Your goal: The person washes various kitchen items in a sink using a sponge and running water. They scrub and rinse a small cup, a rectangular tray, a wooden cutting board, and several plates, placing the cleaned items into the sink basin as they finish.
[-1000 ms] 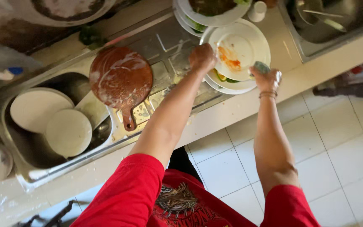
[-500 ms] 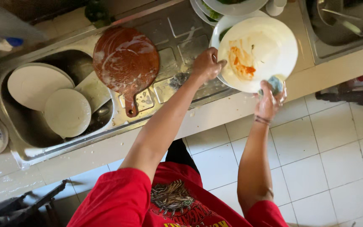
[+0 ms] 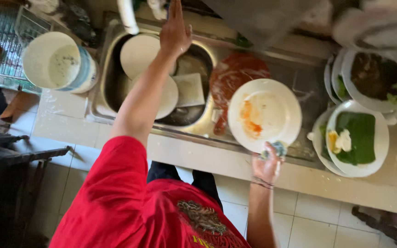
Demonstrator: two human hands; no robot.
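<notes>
My right hand [image 3: 267, 164] grips the near rim of a white plate [image 3: 272, 105] smeared with orange sauce, with a small greenish sponge [image 3: 277, 148] pinched against the rim. The plate hovers over the steel drainboard beside the sink. My left hand [image 3: 175, 28] stretches out flat, fingers apart, over the far side of the sink basin [image 3: 109, 87], close to a white faucet spout [image 3: 127, 17]. It holds nothing.
White plates [image 3: 138, 55] and a square dish lie in the basin. A round reddish-brown board [image 3: 237, 71] rests on the drainboard. Dirty plates with green leaf and leftovers [image 3: 354, 133] are stacked at the right. A white bucket [image 3: 51, 64] and a wire rack [image 3: 1, 41] stand left.
My left hand let go of the plate and reached out over the sink. My right hand carried the stained plate left, away from the stack. The view swung toward the sink.
</notes>
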